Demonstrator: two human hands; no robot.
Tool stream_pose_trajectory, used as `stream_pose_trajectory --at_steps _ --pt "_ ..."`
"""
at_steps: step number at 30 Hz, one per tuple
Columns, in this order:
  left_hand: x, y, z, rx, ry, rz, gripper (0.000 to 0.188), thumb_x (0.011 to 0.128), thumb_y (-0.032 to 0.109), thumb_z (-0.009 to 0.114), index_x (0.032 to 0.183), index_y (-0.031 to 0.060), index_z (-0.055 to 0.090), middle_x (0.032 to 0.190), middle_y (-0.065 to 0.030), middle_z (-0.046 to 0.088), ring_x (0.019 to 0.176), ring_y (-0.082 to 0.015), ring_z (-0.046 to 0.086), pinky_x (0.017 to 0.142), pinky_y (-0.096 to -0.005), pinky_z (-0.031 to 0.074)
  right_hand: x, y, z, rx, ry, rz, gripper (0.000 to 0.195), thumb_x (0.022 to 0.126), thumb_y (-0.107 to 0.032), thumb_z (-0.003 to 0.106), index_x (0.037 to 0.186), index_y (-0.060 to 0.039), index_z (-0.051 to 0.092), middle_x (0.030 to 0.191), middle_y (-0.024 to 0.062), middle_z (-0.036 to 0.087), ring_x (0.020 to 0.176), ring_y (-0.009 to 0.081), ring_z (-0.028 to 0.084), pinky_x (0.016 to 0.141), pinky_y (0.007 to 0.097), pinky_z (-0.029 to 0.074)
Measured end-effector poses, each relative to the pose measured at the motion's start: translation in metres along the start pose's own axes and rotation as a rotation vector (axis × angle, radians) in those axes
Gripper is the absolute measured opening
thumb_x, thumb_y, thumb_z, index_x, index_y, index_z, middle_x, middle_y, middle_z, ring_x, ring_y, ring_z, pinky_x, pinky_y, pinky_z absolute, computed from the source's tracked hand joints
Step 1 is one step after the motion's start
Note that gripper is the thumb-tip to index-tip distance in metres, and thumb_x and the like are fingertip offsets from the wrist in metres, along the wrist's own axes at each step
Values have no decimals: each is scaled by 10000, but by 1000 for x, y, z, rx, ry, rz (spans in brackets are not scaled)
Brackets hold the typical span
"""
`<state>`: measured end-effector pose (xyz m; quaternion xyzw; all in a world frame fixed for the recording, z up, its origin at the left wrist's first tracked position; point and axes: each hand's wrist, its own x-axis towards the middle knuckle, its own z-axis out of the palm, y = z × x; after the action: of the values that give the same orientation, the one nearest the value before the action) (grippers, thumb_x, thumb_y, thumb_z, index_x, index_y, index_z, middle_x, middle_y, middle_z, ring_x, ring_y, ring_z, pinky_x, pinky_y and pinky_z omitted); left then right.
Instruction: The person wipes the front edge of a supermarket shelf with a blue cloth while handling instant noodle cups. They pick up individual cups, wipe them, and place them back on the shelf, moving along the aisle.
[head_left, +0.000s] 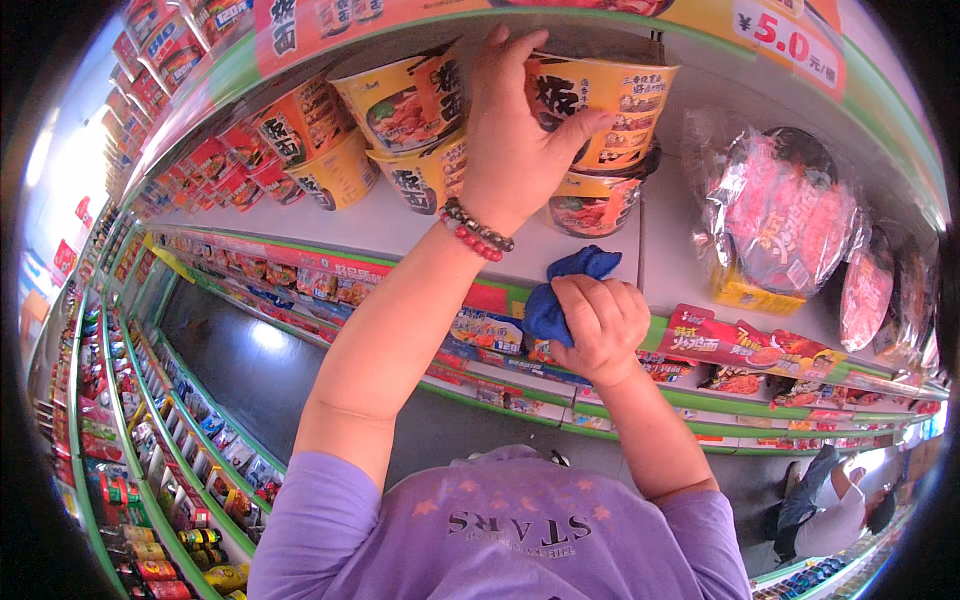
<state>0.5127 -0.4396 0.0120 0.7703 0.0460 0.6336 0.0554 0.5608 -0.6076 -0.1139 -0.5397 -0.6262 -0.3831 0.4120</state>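
Observation:
On a shop shelf (375, 236), my left hand (517, 135) reaches to a yellow instant noodle bucket (626, 109), its thumb against the front and its fingers spread near the rim. That bucket sits on top of another noodle bucket (592, 204). To the left of my left hand stand more stacked yellow buckets (409, 105). My right hand (600, 322) is closed around a crumpled blue cloth (547, 307) in front of the shelf's green edge, lower than the buckets.
Plastic-wrapped noodle packs (787, 217) stand at the right on a yellow base. An upper shelf edge with a price tag (791, 41) hangs over the buckets. Lower shelves hold packets. Across the aisle floor (247, 337) is another stocked rack (150, 420). Another person (825, 517) is at the lower right.

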Motion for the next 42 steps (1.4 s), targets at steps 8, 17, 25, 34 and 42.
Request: stream_pose_trajectory --at_steps 8,17,25,34,42 --pt "-13 14 -7 5 -65 -55 914 770 340 835 1450 -13 338 1521 -314 291 1397 -455 341 1129 -480 335 1 0 -4 -2 -46 34 616 456 -259 712 1045 -81 686 954 64 666 723 234 597 662 372 462" --pt "-115 -28 -130 275 -395 212 544 771 215 775 1232 2 581 1288 -175 623 1206 -385 573 1038 -502 426 6 -10 -19 201 -168 310 591 535 6 676 1116 -74 601 1145 126 649 952 347 632 827 429 504" --pt "-194 -139 -226 628 104 -406 700 931 353 608 1452 -39 353 1548 -281 289 1447 -440 246 1182 -535 180 57 19 -70 -325 -76 206 415 622 100 631 1000 -65 682 1050 171 637 950 374 645 819 420 532" --pt "-208 -169 -201 538 285 -601 767 932 290 556 1518 -67 211 1600 -318 114 1485 -496 79 1195 -589 79 87 -10 -48 117 -1044 382 600 841 -272 678 1362 -9 538 1281 278 589 1185 443 568 1017 469 447" --pt "-201 -158 -202 501 278 -663 759 875 174 537 1509 -85 208 1591 -328 118 1484 -497 73 1198 -579 80 135 -64 55 427 -1273 105 851 915 -542 569 1490 43 343 1570 254 305 1470 388 280 1197 444 235"
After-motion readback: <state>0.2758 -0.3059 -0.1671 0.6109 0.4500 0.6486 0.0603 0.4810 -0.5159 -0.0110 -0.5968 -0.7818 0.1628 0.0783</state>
